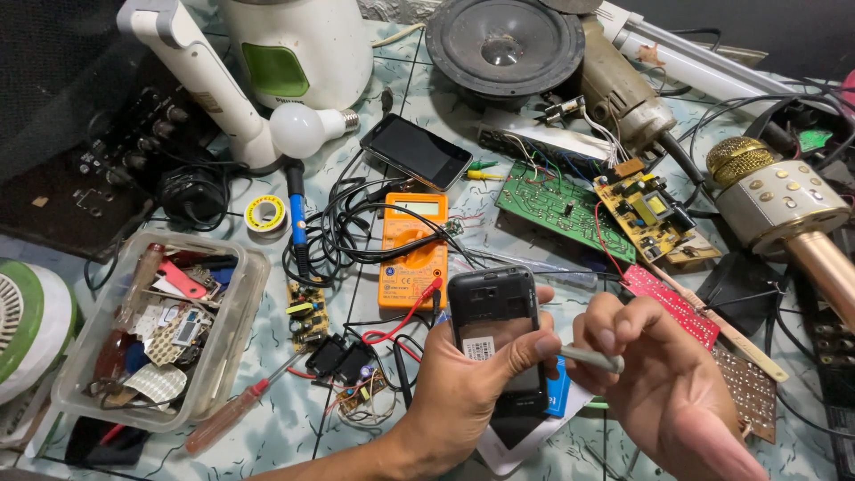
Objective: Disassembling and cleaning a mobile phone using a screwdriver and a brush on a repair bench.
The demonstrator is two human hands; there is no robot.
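- The left hand (463, 387) is clamped around an opened black phone (494, 325), back cover off, held upright near the middle of the bench, thumb pressed across its lower part.
- The right hand (663, 383) is closed in a pinch on a thin grey tool (592, 359), whose tip points left and meets the phone's right edge.
- Just beyond the phone lies an orange multimeter (413, 251) with red and black leads.
- Farther off rests a second dark phone (416, 150), screen up.
- To the right sit a green circuit board (557, 209) and a gold microphone (784, 209).
- At the left, a clear plastic box (245, 307) holds small parts; a red-handled screwdriver (233, 414) lies beside it.
- A loudspeaker (503, 44) stands at the far edge.
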